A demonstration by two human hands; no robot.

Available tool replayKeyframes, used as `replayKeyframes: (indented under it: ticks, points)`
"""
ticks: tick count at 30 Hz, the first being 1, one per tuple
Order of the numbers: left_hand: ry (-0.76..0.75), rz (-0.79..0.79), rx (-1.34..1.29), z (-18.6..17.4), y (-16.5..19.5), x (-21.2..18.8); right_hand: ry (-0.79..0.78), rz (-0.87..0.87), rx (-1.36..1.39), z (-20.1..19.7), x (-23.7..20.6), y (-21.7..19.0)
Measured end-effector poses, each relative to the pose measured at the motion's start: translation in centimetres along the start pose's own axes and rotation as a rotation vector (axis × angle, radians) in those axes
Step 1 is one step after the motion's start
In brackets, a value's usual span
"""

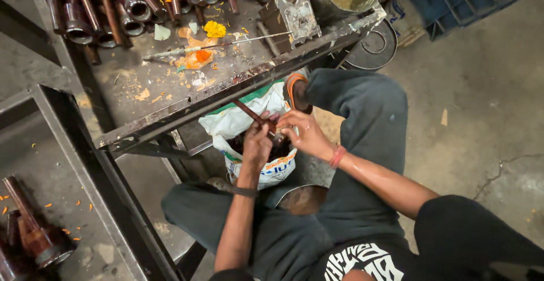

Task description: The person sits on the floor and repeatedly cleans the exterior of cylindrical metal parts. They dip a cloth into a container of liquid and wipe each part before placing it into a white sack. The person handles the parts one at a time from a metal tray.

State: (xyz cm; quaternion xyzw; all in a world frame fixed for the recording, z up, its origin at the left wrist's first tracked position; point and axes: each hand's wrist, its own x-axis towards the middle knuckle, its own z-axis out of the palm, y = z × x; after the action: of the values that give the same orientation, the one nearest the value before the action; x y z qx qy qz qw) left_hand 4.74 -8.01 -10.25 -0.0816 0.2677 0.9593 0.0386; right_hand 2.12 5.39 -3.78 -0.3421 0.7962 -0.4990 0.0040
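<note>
dark grey trousers (362, 116) on the seated person up close, grimy metal workbench (187, 71) ahead, white woven plastic sack (238, 123) between the knees, left hand (256, 145) and right hand (303, 133) both closed round a thin reddish-brown metal rod (253, 115) over the sack

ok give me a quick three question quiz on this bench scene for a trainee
1. True or false: both hands are on the thin brown rod over the white sack.
2. Which wrist wears the red band? A) left B) right C) neither
3. Fill in: on the bench, a long thin tool lies beside a yellow ____.

Key
1. True: the left hand and right hand both grip it, just above the sack's mouth.
2. B
3. Flower; orange scraps lie near it too.
</note>
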Motion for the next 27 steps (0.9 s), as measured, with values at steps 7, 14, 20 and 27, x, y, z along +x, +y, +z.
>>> replayKeyframes:
  ticks: [7, 14, 20, 27]
  points:
    - [0.045, 0.208, 0.253, -1.2, -1.5, 0.3, -0.119, 0.323, 0.413, 0.5, -1.0, 1.6]
    - [0.084, 0.073, 0.083, -0.9, -3.5, 0.7, -0.196, -0.097, 0.079, 0.8, -0.9, -1.1]
    - [0.138, -0.017, 0.099, -0.3, -2.9, 0.7, -0.133, -0.120, -0.097, 0.3, -0.5, -1.6]
    - [0.148, -0.039, 0.008, 0.1, -2.5, 1.5, -0.186, -0.079, 0.021, -0.9, -0.2, -0.4]
